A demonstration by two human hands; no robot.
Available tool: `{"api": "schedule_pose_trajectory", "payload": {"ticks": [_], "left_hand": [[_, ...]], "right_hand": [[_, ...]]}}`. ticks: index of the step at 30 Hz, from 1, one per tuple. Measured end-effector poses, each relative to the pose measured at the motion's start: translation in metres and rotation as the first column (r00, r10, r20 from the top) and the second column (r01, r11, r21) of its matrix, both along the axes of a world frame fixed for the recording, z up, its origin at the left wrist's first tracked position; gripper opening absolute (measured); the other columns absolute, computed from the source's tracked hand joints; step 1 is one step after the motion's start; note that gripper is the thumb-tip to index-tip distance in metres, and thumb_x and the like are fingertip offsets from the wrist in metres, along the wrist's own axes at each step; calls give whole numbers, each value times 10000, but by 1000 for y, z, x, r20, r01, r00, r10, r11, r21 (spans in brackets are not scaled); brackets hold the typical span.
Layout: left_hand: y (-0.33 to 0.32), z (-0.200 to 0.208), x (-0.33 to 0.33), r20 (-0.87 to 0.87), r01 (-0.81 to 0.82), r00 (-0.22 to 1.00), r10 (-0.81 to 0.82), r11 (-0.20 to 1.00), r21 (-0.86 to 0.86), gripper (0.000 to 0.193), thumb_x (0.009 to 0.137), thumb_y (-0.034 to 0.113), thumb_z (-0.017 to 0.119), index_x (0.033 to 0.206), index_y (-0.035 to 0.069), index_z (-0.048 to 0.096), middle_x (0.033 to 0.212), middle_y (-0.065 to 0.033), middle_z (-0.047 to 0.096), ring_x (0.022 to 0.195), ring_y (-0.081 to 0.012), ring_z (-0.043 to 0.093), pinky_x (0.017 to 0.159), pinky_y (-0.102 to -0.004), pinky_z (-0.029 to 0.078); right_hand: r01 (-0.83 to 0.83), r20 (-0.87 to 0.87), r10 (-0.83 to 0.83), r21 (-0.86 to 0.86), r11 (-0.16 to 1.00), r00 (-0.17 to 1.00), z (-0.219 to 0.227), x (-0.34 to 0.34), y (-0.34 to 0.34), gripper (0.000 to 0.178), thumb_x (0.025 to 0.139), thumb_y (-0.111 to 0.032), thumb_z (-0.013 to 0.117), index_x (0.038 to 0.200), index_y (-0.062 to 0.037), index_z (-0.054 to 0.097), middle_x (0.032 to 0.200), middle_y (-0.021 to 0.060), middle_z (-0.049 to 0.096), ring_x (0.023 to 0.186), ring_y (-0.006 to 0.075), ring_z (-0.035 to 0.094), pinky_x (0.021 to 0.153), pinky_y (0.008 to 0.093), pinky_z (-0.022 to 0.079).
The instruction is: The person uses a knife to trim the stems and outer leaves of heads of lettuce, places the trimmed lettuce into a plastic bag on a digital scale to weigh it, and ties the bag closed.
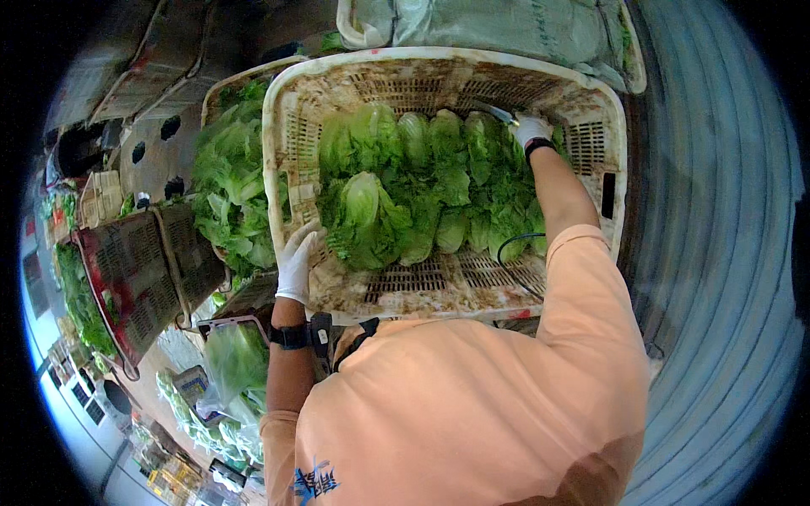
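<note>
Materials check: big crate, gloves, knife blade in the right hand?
Crate: likely moulded plastic, off-white and stained brown; thick rounded rim and regular slots in the walls suggest it.
Gloves: white, thin and close-fitting; could be knit fabric or thin rubber, texture too small to tell.
Knife blade: probably metal, smooth; grey with a bright sheen.

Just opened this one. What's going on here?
A person in a peach shirt leans over a stained white crate with rows of leafy green heads in it. Their gloved right hand, toward the crate's far right corner, holds a knife with its blade pointing left. The gloved left hand is at the crate's left rim. More loose greens lie just left of the crate.
</note>
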State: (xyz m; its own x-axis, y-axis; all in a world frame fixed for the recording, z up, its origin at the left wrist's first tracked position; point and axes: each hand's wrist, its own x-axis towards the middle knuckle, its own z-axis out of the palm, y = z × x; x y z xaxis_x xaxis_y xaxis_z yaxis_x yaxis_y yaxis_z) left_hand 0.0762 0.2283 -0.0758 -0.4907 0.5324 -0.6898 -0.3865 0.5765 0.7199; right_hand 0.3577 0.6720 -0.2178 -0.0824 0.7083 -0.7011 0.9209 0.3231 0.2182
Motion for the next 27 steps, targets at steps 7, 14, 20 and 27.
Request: {"api": "schedule_pose_trajectory", "payload": {"ticks": [7, 14, 20, 27], "left_hand": [[-16, -13, 4, 121, -90, 989, 87, 996, 22, 394, 902, 281, 536, 1233, 70, 504, 1162, -69, 574, 1034, -144, 541, 847, -291, 430], [-18, -10, 3, 150, -61, 987, 60, 998, 5, 441, 906, 297, 525, 1279, 72, 456, 1176, -73, 569, 1037, -146, 541, 882, -290, 401], [-20, -21, 3, 135, -76, 988, 77, 997, -15, 435, 909, 277, 525, 1278, 59, 451, 1148, -65, 575, 1011, -135, 544, 872, -295, 417], [-2, -10, 12, 74, -8, 997, 10, 999, -32, 349, 917, 268, 502, 1226, 107, 523, 1117, -10, 593, 970, -107, 544, 845, -297, 409]], "right_hand": [[-167, 119, 158, 70, 983, 980, 16, -11, -2, 605, 892, -396, 486, 1420, -286, 211, 1434, 96, 281, 1238, 310, 383, 942, 447, 415], [-287, -126, 311, 182, 941, 942, 47, 2, -24, 549, 845, -255, 551, 1361, -237, 364, 1226, 169, 459, 1094, 356, 475, 852, 447, 466], [-314, -391, 472, 403, 860, 790, 64, 48, -56, 573, 794, -178, 635, 1324, -218, 424, 1284, 162, 398, 1154, 332, 426, 935, 392, 424], [134, -828, 317, 419, 898, 461, 79, 77, -78, 510, 838, -187, 610, 1319, -172, 441, 1273, 157, 469, 1024, 282, 562, 828, 338, 457]]}}
